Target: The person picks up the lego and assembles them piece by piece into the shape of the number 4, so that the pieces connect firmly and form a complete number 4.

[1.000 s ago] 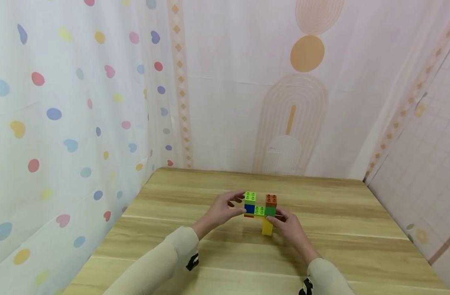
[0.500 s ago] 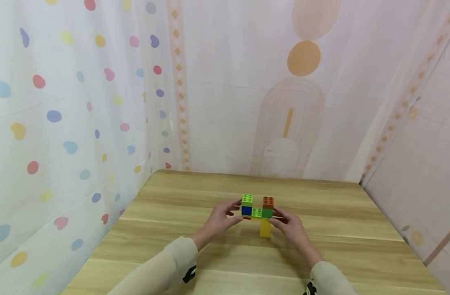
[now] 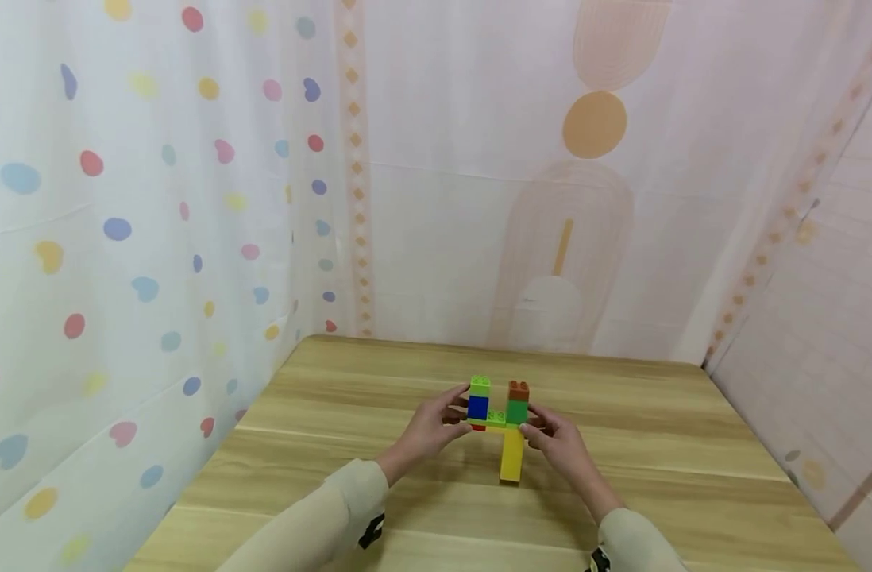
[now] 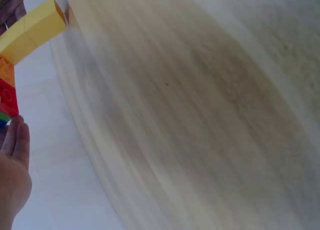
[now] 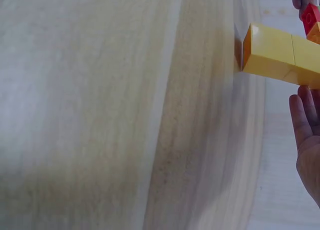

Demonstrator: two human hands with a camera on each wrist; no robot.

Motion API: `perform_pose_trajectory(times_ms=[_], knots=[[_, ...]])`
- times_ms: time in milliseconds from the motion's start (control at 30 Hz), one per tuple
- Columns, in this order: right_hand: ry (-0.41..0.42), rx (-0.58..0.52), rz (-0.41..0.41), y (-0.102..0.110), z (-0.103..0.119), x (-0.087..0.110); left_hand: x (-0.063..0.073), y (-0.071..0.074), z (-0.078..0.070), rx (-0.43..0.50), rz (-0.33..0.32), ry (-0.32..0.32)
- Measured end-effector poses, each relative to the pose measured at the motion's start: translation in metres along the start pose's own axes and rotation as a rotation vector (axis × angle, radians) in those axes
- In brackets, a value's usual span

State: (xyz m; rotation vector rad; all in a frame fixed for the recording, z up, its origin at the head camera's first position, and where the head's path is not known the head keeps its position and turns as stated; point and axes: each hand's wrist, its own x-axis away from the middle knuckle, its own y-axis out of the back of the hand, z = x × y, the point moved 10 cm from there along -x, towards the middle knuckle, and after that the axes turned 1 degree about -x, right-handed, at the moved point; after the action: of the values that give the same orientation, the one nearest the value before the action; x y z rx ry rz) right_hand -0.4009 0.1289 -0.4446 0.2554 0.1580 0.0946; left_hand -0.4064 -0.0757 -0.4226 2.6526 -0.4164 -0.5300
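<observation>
A toy building-block model (image 3: 496,418) is held up between both hands over the wooden table. It has a lime and a blue block at its left, a brown and a green block at its right, and a flat lime piece between them. From its right side a yellow stem of blocks (image 3: 511,457) points down, also seen in the right wrist view (image 5: 272,52). My left hand (image 3: 430,426) holds the model's left end with thumb and fingers, near a red block (image 4: 8,96) underneath. With thumb in front, my right hand (image 3: 561,446) grips the right side beside the green block.
The wooden table (image 3: 336,381) spreads around the hands. Behind it hangs a pale patterned curtain (image 3: 436,238), and a dotted curtain (image 3: 157,262) stands along the left. Light sleeves (image 3: 357,488) cover both forearms.
The model has tilted in the hands, so that its top studs show less and more of the yellow stem shows below. Both hands keep their hold. The head view has shifted slightly.
</observation>
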Motion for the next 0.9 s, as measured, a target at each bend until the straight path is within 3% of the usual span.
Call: perform_pose_trajectory(times_ms=[300,600,900], knots=[[0.031,0.031,0.036,-0.010,0.001,-0.009,-0.005,0.006,0.017,-0.048,0.027,0.092],[-0.006,0.075,0.122,-0.017,-0.003,-0.018,-0.012,0.011,0.025,-0.089,0.084,0.111],[-0.030,0.086,0.201,-0.027,-0.010,-0.023,-0.016,0.012,0.041,-0.054,0.141,0.186]])
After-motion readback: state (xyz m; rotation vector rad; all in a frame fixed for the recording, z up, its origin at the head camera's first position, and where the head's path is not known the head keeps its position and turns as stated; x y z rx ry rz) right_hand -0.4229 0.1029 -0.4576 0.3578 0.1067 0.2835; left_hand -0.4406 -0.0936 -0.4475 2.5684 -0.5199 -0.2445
